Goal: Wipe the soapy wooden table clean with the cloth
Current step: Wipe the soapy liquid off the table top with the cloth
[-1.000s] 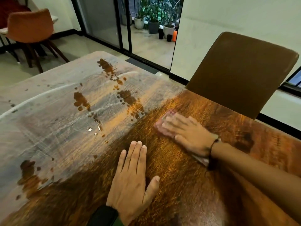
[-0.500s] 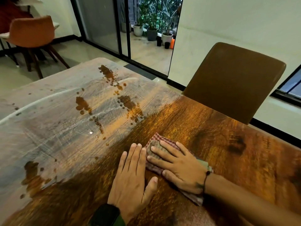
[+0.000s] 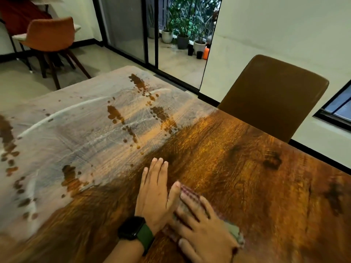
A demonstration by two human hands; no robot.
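Note:
The wooden table (image 3: 237, 160) is dark and wet on its right half; its left half is covered with a whitish soap film (image 3: 62, 141) broken by bare brown patches. My right hand (image 3: 201, 228) lies flat on a red-checked cloth (image 3: 190, 192), pressing it onto the wood near the front edge. The cloth shows beyond my fingertips and at my wrist, and most of it is hidden under the hand. My left hand (image 3: 154, 194) rests flat on the table with fingers together, its thumb touching the cloth. It wears a black watch with a green strap.
A brown chair (image 3: 273, 95) stands against the table's far right side. An orange chair (image 3: 51, 35) stands on the floor at the back left. Glass sliding doors (image 3: 129, 25) and potted plants (image 3: 182, 38) are behind the table.
My right hand has pulled the cloth back across the table toward me, from the far side to beside my left thumb. My left hand has stayed flat in place.

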